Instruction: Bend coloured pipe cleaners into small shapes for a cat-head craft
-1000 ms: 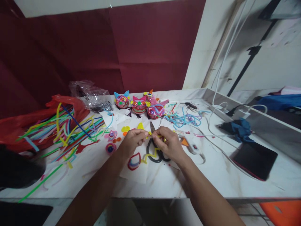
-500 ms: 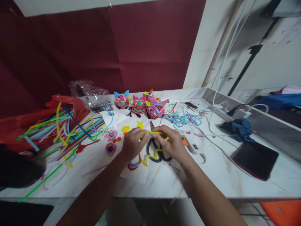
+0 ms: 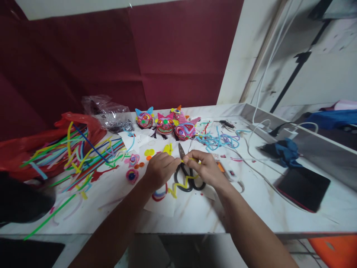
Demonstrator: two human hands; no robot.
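Note:
My left hand [image 3: 159,169] and my right hand [image 3: 205,168] meet above the white table [image 3: 251,208], both pinching a yellow pipe cleaner [image 3: 186,160] stretched between their fingertips. Its zigzag tail [image 3: 181,186] hangs down over black-handled scissors [image 3: 185,175] lying on the table under my hands. A red and blue loop of pipe cleaner [image 3: 159,195] rests on white paper just below my left hand.
Three colourful cat-face crafts [image 3: 165,124] stand at the back. Loose pipe cleaners [image 3: 75,152] spill from a red bag [image 3: 33,149] at left. Blue pipe cleaners [image 3: 220,141], white cables [image 3: 256,163], a blue cloth [image 3: 284,150] and a dark tablet [image 3: 304,188] lie at right.
My hands drew a little apart, stretching the yellow pipe cleaner, then came back close together. Both hands kept their pinch on it.

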